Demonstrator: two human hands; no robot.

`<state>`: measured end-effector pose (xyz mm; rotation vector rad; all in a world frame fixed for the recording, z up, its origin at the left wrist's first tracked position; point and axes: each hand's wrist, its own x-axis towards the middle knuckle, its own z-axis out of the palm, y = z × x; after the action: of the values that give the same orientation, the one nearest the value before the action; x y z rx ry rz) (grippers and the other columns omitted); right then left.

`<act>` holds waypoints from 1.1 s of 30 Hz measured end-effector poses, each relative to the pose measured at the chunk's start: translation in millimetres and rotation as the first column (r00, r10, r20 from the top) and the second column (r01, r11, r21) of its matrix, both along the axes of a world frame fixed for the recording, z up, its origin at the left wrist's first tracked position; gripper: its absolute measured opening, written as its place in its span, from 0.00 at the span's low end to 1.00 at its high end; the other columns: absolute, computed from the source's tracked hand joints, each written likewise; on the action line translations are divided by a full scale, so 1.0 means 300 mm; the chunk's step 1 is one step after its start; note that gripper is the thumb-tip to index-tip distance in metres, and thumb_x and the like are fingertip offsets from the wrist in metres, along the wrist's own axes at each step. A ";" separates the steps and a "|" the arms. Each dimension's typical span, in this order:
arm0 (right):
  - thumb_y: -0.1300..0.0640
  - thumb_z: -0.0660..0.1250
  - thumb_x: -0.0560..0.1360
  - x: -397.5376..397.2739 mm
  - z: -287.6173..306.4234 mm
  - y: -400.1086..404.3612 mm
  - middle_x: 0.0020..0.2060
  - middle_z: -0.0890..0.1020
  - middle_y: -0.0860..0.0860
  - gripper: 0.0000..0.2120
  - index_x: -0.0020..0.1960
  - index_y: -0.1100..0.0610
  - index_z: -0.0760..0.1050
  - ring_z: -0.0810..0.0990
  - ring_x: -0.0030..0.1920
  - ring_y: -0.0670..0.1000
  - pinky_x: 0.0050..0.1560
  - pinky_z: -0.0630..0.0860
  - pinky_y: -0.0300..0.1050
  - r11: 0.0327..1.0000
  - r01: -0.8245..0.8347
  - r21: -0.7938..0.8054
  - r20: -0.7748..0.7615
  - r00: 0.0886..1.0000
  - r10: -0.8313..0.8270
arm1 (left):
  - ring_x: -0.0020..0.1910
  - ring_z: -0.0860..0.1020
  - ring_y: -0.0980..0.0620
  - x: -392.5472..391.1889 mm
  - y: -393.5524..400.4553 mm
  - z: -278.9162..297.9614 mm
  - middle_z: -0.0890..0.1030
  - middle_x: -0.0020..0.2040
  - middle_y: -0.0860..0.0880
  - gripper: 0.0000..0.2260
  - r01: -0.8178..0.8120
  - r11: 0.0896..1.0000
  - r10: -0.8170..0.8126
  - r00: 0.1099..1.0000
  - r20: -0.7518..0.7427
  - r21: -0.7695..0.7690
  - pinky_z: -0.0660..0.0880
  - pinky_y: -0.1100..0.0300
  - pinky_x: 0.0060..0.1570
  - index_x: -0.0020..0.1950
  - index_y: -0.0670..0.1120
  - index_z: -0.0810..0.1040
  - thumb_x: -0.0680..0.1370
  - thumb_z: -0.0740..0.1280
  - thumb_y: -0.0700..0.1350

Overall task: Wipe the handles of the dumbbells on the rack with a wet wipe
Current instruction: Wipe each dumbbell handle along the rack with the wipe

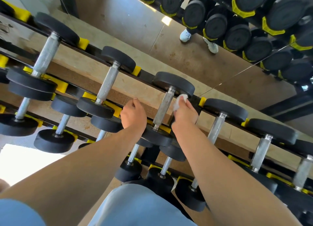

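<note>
A crumpled wet wipe [180, 101] is pinched in the right hand [183, 114], just beside the knurled handle [163, 109] on the rack [202, 101]. The left hand [133, 114] is curled, apparently empty. Next, the wipe should be wrapped round the handle and drawn along it.

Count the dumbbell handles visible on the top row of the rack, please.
6 handles, left to right: first, second, third beside the wet wipe, fourth, fifth, sixth at the right edge. More may be outside the frame.
</note>
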<state>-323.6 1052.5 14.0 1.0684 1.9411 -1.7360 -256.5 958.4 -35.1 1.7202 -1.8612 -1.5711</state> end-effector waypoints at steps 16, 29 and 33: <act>0.52 0.62 0.83 0.029 -0.084 -0.043 0.57 0.84 0.51 0.13 0.65 0.52 0.80 0.81 0.57 0.50 0.61 0.79 0.51 0.940 -0.282 0.194 -0.192 0.929 0.318 | 0.39 0.77 0.49 0.015 0.001 0.000 0.79 0.39 0.48 0.21 0.035 0.998 -0.035 0.999 -0.004 -0.050 0.72 0.54 0.37 0.43 0.46 0.80 0.84 0.53 0.54; 0.50 0.56 0.85 0.010 -0.078 0.056 0.47 0.81 0.48 0.12 0.59 0.51 0.77 0.79 0.46 0.46 0.45 0.74 0.43 0.724 -0.581 0.372 -0.199 0.712 0.674 | 0.40 0.78 0.47 0.018 -0.002 -0.025 0.80 0.40 0.46 0.19 0.051 0.997 -0.052 0.999 -0.016 -0.065 0.73 0.53 0.41 0.46 0.47 0.80 0.85 0.55 0.54; 0.52 0.56 0.86 0.101 -0.092 0.124 0.55 0.82 0.48 0.14 0.67 0.52 0.72 0.80 0.46 0.44 0.40 0.74 0.33 0.391 -0.751 0.531 -0.170 0.358 0.918 | 0.39 0.77 0.48 0.017 0.001 -0.029 0.79 0.39 0.46 0.19 0.044 0.996 -0.045 0.999 -0.006 -0.073 0.74 0.52 0.43 0.44 0.47 0.80 0.84 0.55 0.54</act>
<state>-293.4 1089.6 -13.7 -0.4419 2.4566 -1.0012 -251.3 958.8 -43.8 1.6507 -1.9405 -1.5031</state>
